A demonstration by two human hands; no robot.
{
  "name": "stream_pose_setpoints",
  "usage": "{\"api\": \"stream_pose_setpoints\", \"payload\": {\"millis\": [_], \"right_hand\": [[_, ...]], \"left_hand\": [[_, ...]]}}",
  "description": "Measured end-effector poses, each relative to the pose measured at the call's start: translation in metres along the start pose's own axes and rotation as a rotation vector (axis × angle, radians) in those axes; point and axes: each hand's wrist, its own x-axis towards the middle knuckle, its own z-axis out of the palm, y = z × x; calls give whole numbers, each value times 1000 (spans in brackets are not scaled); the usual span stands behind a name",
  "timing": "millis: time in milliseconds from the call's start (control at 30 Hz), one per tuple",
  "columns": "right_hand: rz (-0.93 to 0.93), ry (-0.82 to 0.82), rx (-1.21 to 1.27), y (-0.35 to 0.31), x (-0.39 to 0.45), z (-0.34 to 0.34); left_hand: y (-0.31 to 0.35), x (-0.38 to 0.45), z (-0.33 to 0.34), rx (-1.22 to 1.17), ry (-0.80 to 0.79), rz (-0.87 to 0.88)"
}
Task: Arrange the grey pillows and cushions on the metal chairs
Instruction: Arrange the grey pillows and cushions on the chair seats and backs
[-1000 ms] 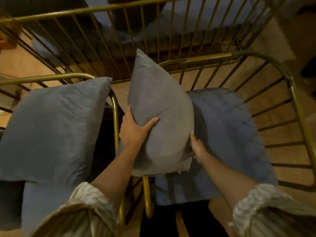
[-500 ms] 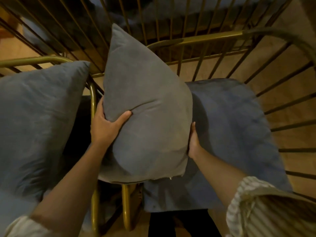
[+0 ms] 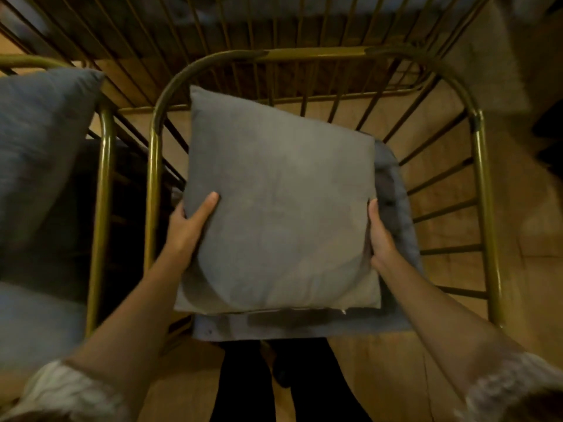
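View from above, looking down at two brass-coloured wire chairs side by side on a wooden floor (image 3: pixel 451 184).

At the far left, a blue-grey pillow (image 3: pixel 39 153) stands leaning in the left chair (image 3: pixel 102 208), of which only the right-hand frame rail shows clearly. Below that pillow a paler blue seat cushion (image 3: pixel 36 324) shows, blurred.

In the middle is the second chair (image 3: pixel 478 190), its rounded top rail and thin bars curving around a blue seat pad (image 3: pixel 304 328). Above this pad a square grey cushion (image 3: pixel 280 214) is held flat-faced toward the camera, one top corner tilted higher on the left. It covers most of the pad; whether it touches the pad cannot be told.

The left hand (image 3: pixel 187 225) grips the cushion's left edge, thumb laid across the front face and fingers hidden behind. The right hand (image 3: pixel 380 236) grips the right edge, thumb along the side and fingers tucked behind. Both hands are closed on the cushion. Pale, ribbed sleeves show at the bottom corners.

Dark trouser legs (image 3: pixel 292 382) stand at the chair's front edge.
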Motion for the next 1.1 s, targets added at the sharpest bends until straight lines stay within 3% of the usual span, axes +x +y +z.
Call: {"api": "stream_pose_setpoints", "payload": {"millis": [267,467,867,1100], "right_hand": [[93,-63,-160,24,50,-68],[-89,-48,-257,34,11,-48],[119,-114,-411,60,10,-97],[11,-76,-337,58,10,-97]], "left_hand": [[-74,-14,49,61,-11,-156],[-113,-21,49,225,-103,-271],[-117,-22,43,266,-136,-285],[-125,-29,42,251,-126,-361]]}}
